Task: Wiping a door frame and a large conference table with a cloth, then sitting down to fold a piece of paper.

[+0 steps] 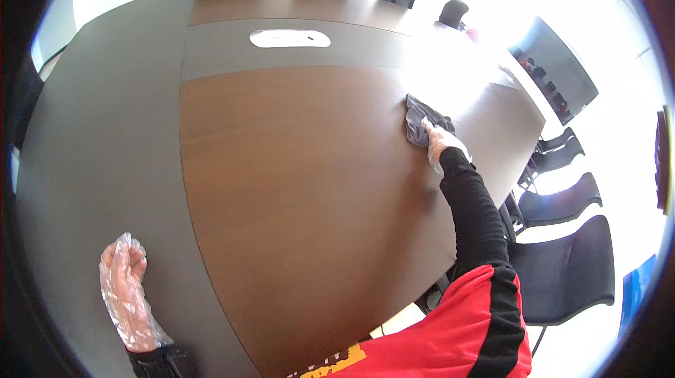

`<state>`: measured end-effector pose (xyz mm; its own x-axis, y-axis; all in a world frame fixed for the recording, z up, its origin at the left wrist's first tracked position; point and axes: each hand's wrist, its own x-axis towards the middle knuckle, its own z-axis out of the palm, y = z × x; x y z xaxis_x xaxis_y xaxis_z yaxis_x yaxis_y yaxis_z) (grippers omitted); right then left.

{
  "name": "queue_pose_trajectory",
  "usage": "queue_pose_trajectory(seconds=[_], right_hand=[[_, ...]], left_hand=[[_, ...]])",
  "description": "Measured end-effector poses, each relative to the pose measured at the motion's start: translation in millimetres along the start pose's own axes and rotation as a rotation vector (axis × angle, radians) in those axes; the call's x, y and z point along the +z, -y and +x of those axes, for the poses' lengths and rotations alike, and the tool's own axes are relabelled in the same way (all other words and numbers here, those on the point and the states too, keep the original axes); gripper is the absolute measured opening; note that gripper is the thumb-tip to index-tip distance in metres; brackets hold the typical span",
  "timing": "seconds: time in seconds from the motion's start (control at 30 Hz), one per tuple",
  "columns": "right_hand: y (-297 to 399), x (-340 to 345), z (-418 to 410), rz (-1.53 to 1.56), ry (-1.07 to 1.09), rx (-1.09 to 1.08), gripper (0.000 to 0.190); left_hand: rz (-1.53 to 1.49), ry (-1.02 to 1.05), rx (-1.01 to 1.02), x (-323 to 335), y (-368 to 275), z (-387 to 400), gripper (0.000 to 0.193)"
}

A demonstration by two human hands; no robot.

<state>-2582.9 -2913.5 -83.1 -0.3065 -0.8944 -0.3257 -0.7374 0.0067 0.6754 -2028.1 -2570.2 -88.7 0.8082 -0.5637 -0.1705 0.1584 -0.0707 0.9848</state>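
Note:
My right hand (442, 145), in a clear plastic glove, reaches far across the conference table (306, 167) at the right of the view. Its fingers press on a dark grey cloth (422, 120), which lies bunched on the brown wood surface. Over the grey left part of the table is my left hand (125, 288), also in a clear plastic glove. Its fingers are curled, and no object shows in it. Whether it rests on the surface I cannot tell.
A white oval panel (290, 38) is set in the table's grey strip. Black chairs line the far edge and the right side, the nearest chair (567, 272) close to my right arm. A large screen (556, 72) stands at the upper right. Bright glare covers the table's far right.

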Motion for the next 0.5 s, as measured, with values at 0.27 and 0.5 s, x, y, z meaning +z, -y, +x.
queue_pose_trajectory(seconds=[0.27,0.5], right_hand=[[14.9,28.7,-156.1,0.353,-0.352,-0.296,0.068],[91.0,2.1,-343.2,0.515,-0.469,-0.656,0.057]], left_hand=[[-0.058,0.215,0.085,-19.9,19.8,18.7,0.035],[-0.12,0.247,0.115,-20.4,18.5,22.4,0.033]])
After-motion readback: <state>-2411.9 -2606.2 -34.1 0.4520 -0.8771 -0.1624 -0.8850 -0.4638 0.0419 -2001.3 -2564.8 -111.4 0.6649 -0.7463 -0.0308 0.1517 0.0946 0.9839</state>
